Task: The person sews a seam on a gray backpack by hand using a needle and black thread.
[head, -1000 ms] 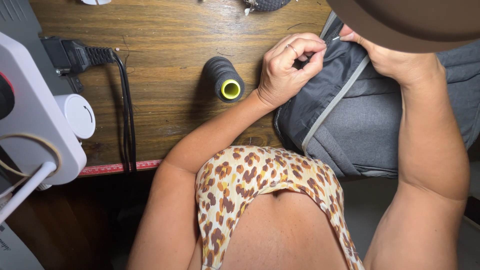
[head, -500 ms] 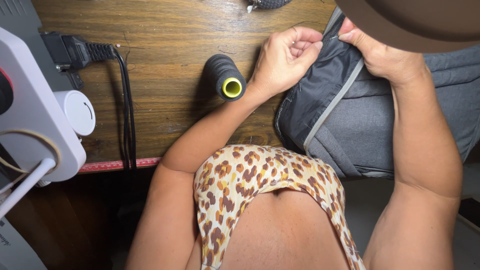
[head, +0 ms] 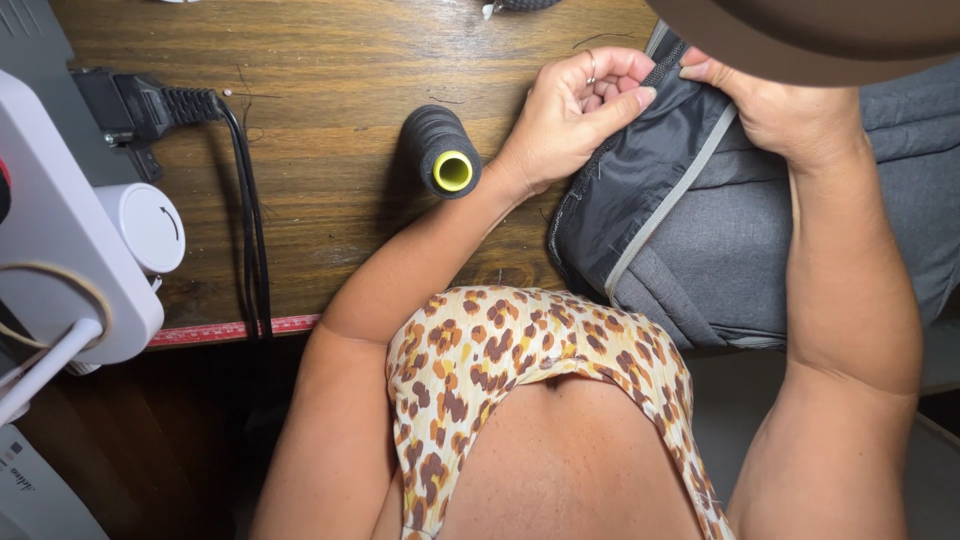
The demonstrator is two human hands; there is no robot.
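Hands pinch my grey bag at the counter's right edge, left hand and right hand both clenched on its top seam, zip running diagonally toward me.

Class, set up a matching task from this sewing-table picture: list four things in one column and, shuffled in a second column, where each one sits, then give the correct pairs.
Things
1. dark thread cone with a yellow core
2. grey fabric bag with a pale zip strip
3. black power cable
4. white sewing machine

Places
A. at the left edge of the picture
B. under both hands, at the right
C. lying on the wooden table beside the left wrist
D. running down the table to its front edge

Pairs: 1-C, 2-B, 3-D, 4-A
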